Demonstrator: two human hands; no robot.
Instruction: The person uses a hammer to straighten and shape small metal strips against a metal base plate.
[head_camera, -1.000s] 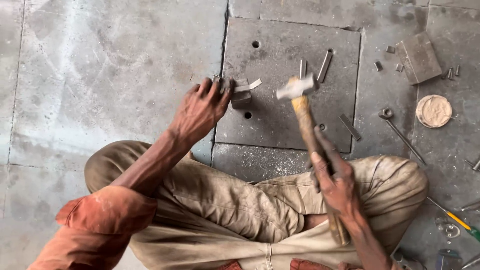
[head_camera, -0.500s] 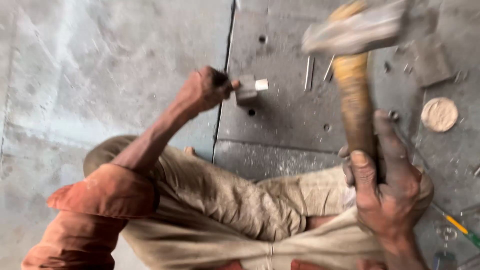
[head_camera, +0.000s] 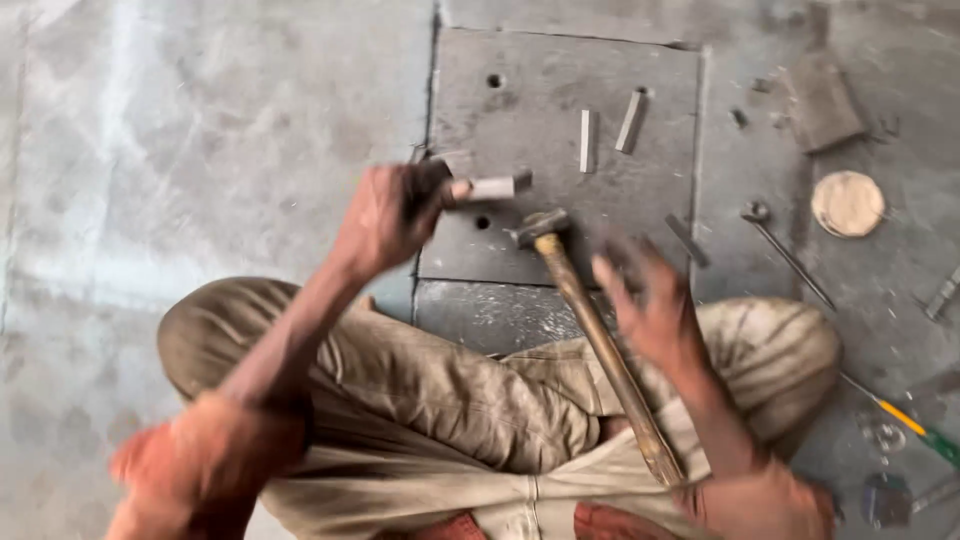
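Hammer (head_camera: 590, 330) lies beside blurred right hand (head_camera: 655, 305).

Counted from where I stand: one hammer, one steel plate, a scatter of small metal pieces

One wooden-handled hammer (head_camera: 590, 330); one square steel plate (head_camera: 600, 170) with two holes showing in it; two short metal bars (head_camera: 585, 140) lying side by side on it, and one small metal piece (head_camera: 492, 187) held in the left hand (head_camera: 392, 215); two hands in all, with the right hand (head_camera: 655, 305) blurred; one round tan disc (head_camera: 848, 203); one long-shanked tool (head_camera: 785, 250); one screwdriver (head_camera: 915, 425) on the floor; one dark flat block (head_camera: 822, 100)
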